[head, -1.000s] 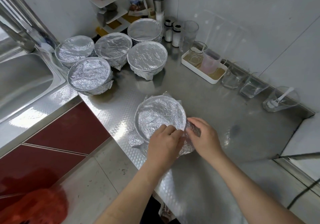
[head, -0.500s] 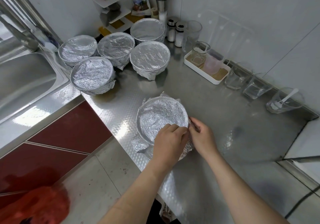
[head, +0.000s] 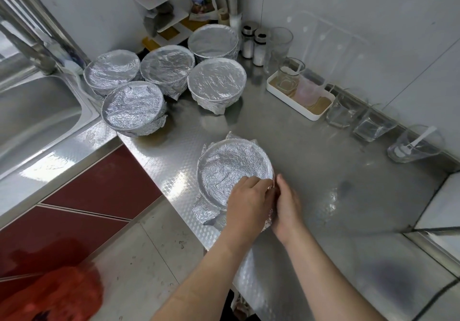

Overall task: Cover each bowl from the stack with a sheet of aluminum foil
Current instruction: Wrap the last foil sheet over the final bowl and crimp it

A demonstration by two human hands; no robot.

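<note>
— How far is the covering getting?

— Nearly done, I'm thinking. Five covered bowls are sitting in a cluster at the back of the steel counter, just beside the sink. Each one is wearing foil pulled down over its rim.

— And the one at the front?

— The front bowl is standing near the counter's front edge, well apart from the others. A foil sheet is already lying flat across its top. The left hand is curling its fingers over the near right rim and pinching a fold of the sheet there.

— What's the other hand doing?

— The right hand is lying against the bowl's outer side and touching the left hand, with its thumb pointing up. Its fingers are hiding behind the foil, so I can't tell whether it's gripping or only pressing.

— So what's remaining?

— A loose flap is sticking out at the near left, so that side is needing a tuck. No bare bowls or foil roll are showing in view, so I'm guessing this one is the last
</note>
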